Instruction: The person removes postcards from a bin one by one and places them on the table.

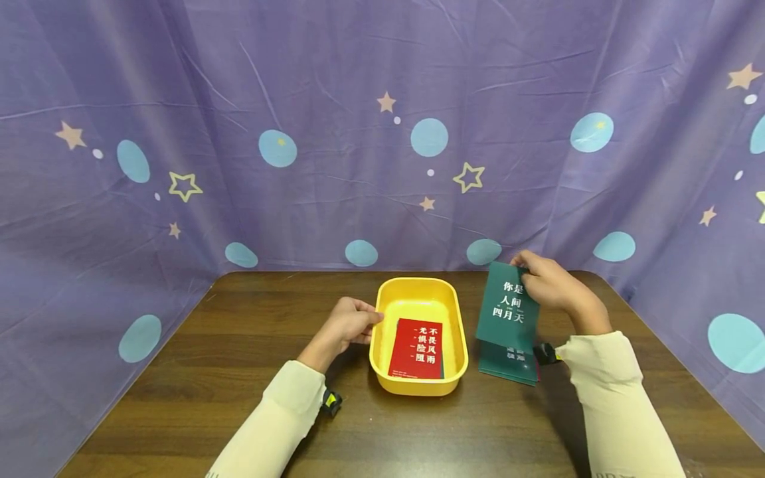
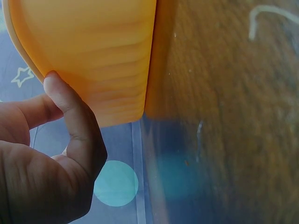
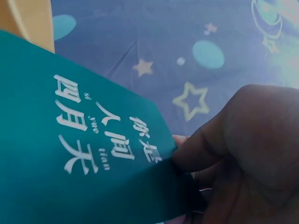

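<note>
A yellow plastic tray (image 1: 460, 332) stands on the table, with a red card (image 1: 418, 348) lying on other cards inside it. My left hand (image 1: 352, 320) pinches the tray's left rim, and a fingertip shows against that rim in the left wrist view. Right of the tray, my right hand (image 1: 552, 285) holds a green card (image 1: 508, 302) by its top edge between thumb and fingers. White characters cover this card (image 3: 98, 126), which hangs tilted above a small pile of green cards (image 1: 508, 368). A red edge peeks out from that pile.
A brown wooden table (image 1: 287, 292) carries the tray and the card pile. Behind it hangs a purple curtain (image 1: 335, 192) with stars and blue spots. Each wrist wears a dark strap.
</note>
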{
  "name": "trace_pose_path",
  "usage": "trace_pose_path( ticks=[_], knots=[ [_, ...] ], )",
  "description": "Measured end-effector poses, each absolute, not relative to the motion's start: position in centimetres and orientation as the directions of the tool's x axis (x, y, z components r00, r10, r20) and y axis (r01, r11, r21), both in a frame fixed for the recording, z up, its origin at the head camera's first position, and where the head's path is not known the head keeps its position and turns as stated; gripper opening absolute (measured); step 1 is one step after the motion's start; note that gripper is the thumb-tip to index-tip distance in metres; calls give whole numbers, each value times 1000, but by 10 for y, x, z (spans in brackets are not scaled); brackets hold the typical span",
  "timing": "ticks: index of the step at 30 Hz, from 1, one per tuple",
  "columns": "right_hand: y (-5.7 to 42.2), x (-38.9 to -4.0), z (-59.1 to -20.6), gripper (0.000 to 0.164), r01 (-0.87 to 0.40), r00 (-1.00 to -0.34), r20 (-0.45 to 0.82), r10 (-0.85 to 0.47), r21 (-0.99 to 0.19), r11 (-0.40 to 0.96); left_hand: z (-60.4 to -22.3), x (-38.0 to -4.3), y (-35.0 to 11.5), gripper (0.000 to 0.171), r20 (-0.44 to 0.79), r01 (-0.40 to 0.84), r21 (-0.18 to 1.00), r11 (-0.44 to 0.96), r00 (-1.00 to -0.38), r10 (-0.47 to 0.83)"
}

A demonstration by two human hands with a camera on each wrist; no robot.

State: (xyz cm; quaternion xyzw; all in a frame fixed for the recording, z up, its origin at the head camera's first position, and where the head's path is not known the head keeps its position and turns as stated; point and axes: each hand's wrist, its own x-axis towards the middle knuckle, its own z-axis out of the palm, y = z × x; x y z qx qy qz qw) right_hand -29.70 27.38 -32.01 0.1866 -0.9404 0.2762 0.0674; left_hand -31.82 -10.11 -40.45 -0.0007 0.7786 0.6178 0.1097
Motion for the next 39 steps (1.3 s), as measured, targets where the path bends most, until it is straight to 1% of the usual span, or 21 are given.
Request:
trace_pose_path(
  ticks=[4, 8, 14, 19, 22, 23, 24, 27, 31, 34, 39],
  knots=[
    [282, -305, -331, 28, -344, -939, 170, -300, -503, 793, -406, -319, -101, 13, -164, -128, 961, 244, -977, 134],
    [286, -311, -342, 25, -325, -944, 129, -304, -521, 789, -407, -321, -101, 14, -166, -130, 959, 250, -978, 130],
    [290, -319, -357, 27, -318, -940, 71, -334, -544, 777, -407, -322, -101, 14, -161, -126, 958, 258, -979, 121],
    [292, -325, -369, 28, -273, -941, -8, -339, -575, 771, -406, -320, -100, 14, -170, -134, 957, 258, -978, 122],
    [293, -328, -375, 23, -265, -939, -38, -341, -551, 791, -405, -318, -101, 14, -170, -133, 957, 260, -977, 127],
    [293, -328, -377, 25, -267, -939, -45, -342, -535, 802, -405, -318, -101, 14, -166, -129, 957, 260, -978, 128],
    [293, -329, -378, 31, -256, -938, -64, -342, -536, 805, -405, -318, -101, 13, -164, -126, 958, 259, -978, 129],
    [293, -330, -382, 55, -251, -933, -99, -347, -512, 821, -406, -318, -101, 13, -163, -126, 959, 253, -978, 131],
    [293, -331, -387, 75, -235, -921, -143, -363, -541, 808, -407, -319, -101, 13, -165, -129, 960, 248, -977, 132],
    [292, -332, -390, 79, -212, -916, -164, -366, -578, 788, -406, -319, -101, 13, -163, -127, 961, 245, -978, 133],
    [290, -333, -397, 75, -187, -920, -169, -354, -605, 774, -406, -320, -101, 13, -168, -131, 959, 252, -977, 131]
  ],
)
